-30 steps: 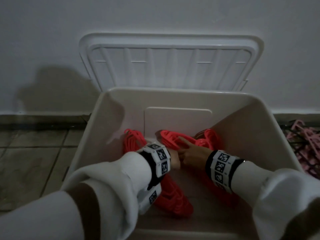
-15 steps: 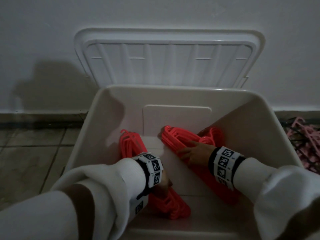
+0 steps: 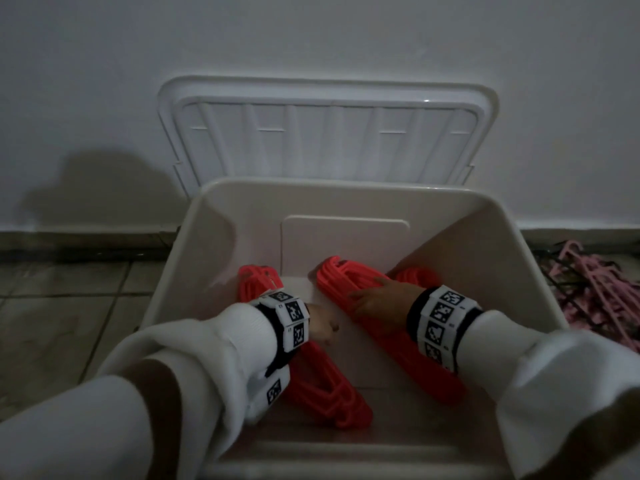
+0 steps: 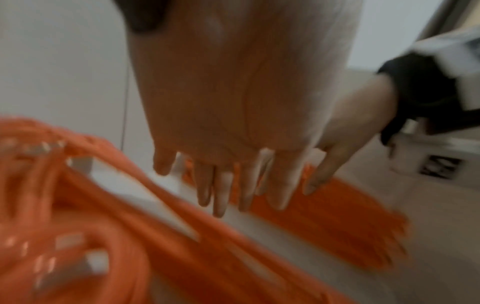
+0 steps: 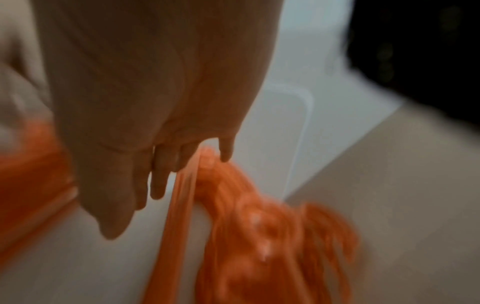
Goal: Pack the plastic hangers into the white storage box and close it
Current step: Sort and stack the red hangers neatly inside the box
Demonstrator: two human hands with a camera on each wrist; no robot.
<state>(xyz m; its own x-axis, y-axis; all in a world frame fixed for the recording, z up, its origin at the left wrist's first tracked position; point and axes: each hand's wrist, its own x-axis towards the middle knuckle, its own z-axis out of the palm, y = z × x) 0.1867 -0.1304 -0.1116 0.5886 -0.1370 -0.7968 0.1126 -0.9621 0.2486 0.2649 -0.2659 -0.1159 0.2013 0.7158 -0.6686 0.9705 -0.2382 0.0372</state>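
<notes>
The white storage box [image 3: 346, 186] stands open, and its lid [image 3: 329, 133] leans on the wall behind. Two bundles of red-orange plastic hangers lie inside: a left bundle [image 3: 329, 393] and a right bundle [image 3: 346, 275]. My left hand [image 3: 322, 323] hovers beside the left bundle [image 4: 78, 205], fingers [image 4: 218, 195] straight and holding nothing. My right hand [image 3: 381, 299] rests flat on the right bundle [image 5: 259, 236], with straight fingers [image 5: 155, 181] touching its edge. Both wrist views are blurred.
A pile of pink hangers [image 3: 595, 296] lies on the floor right of the box. The tiled floor [image 3: 69, 323] extends to the left. The white wall [image 3: 311, 36] rises right behind the lid.
The hands, together at the box's middle a second ago, have parted. The left hand drew back toward the left bundle. The right hand stays on the right bundle.
</notes>
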